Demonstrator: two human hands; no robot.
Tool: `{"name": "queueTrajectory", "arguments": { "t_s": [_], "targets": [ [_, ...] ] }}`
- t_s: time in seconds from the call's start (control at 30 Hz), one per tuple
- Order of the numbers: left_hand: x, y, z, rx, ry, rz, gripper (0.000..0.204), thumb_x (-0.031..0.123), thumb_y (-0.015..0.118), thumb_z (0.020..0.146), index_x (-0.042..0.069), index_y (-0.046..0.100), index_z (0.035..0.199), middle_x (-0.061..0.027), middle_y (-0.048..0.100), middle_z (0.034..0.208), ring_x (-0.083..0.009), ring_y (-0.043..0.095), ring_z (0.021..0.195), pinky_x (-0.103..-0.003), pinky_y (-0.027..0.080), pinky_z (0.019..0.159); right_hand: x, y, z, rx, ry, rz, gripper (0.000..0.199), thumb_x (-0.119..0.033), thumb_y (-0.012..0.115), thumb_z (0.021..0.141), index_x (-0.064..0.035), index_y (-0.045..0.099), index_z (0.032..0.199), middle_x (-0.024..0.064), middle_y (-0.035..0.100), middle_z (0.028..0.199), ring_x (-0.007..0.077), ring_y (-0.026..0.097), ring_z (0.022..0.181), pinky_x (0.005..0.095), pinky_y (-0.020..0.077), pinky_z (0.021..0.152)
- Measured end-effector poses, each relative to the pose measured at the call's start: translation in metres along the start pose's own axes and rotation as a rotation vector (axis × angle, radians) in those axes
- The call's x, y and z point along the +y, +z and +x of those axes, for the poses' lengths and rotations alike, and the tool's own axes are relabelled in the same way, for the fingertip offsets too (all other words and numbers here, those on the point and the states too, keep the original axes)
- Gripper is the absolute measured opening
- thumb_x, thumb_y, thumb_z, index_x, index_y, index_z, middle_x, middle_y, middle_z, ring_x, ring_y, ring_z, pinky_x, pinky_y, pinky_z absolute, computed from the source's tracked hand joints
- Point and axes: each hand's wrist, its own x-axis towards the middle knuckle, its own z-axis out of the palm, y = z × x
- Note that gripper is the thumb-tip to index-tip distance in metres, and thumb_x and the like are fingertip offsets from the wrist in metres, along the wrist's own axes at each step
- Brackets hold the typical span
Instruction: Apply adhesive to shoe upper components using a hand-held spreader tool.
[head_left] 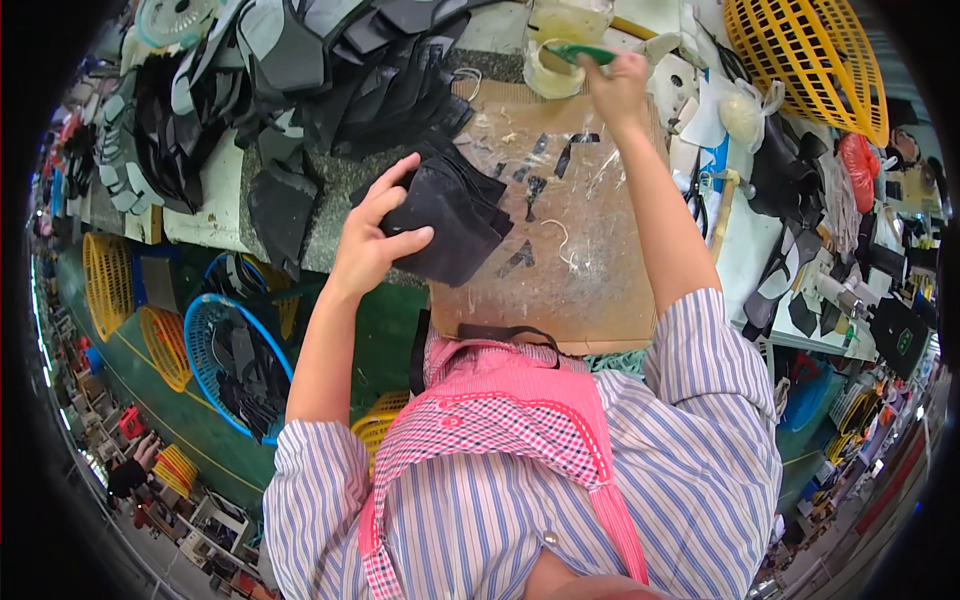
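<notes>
My left hand [375,230] grips a small stack of black, flat cut pieces [450,215], its thumb and fingers closed on their left edge. The stack hangs over the left side of a brown board [600,240] smeared with dried glue and black scraps. At the far side of the board, my right hand [620,85] is closed around a green-handled brush [585,54]. The brush's lower end is inside a whitish, glue-crusted pot [550,75], so its tip is hidden.
Heaps of black and grey cut pieces [380,90] cover the table's left. A yellow basket [810,60] stands far right, near a small tied plastic bag [742,118] and a hammer [728,195]. On the floor at left, a blue basket [192,345] holds black pieces.
</notes>
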Motion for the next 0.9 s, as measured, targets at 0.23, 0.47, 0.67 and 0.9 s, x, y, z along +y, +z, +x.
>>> {"name": "queueTrajectory", "arguments": {
  "t_s": [0.23, 0.47, 0.67, 0.9],
  "targets": [
    [0.053, -0.032, -0.016, 0.27, 0.188, -0.255, 0.047, -0.003, 0.061, 0.06, 0.0, 0.053, 0.105, -0.0085, 0.052, 0.111, -0.0155, 0.05, 0.098, -0.026, 0.035, 0.086, 0.021, -0.01, 0.025, -0.246, 0.431, 0.482, 0.023, -0.026, 0.066, 0.068, -0.0037, 0.064, 0.074, 0.0087, 0.061, 0.065, 0.0168, 0.055, 0.056, 0.0285, 0.0425, 0.055],
    [0.046, -0.053, -0.008, 0.776, 0.266, 0.295, 0.018, 0.001, 0.063, 0.07, 0.002, 0.057, 0.087, -0.0056, 0.061, 0.082, -0.0209, 0.058, 0.078, -0.031, 0.045, 0.07, 0.036, -0.046, -0.013, -0.177, 0.568, 0.818, 0.014, -0.012, 0.062, 0.075, -0.0004, 0.061, 0.084, 0.0026, 0.06, 0.069, 0.0083, 0.05, 0.053, 0.0197, 0.039, 0.051],
    [-0.046, 0.025, -0.017, 0.169, 0.599, 1.365, 0.009, 0.016, 0.05, 0.067, 0.019, 0.05, 0.076, -0.0026, 0.055, 0.095, -0.014, 0.048, 0.07, -0.031, 0.032, 0.065, -0.042, -0.036, -0.034, -0.437, 0.689, 1.184, 0.013, -0.014, 0.06, 0.077, -0.001, 0.059, 0.081, 0.0041, 0.06, 0.069, 0.0113, 0.055, 0.055, 0.0227, 0.0451, 0.052],
    [-0.055, 0.033, -0.012, 0.184, 0.61, 1.327, 0.01, 0.017, 0.051, 0.066, 0.017, 0.049, 0.076, -0.0053, 0.056, 0.097, -0.0153, 0.047, 0.07, -0.03, 0.033, 0.061, -0.101, 0.011, -0.034, -0.629, 0.379, 0.946, 0.008, -0.008, 0.06, 0.075, -0.0012, 0.06, 0.079, 0.002, 0.057, 0.063, 0.0091, 0.052, 0.053, 0.0227, 0.0429, 0.052]
  ]
}}
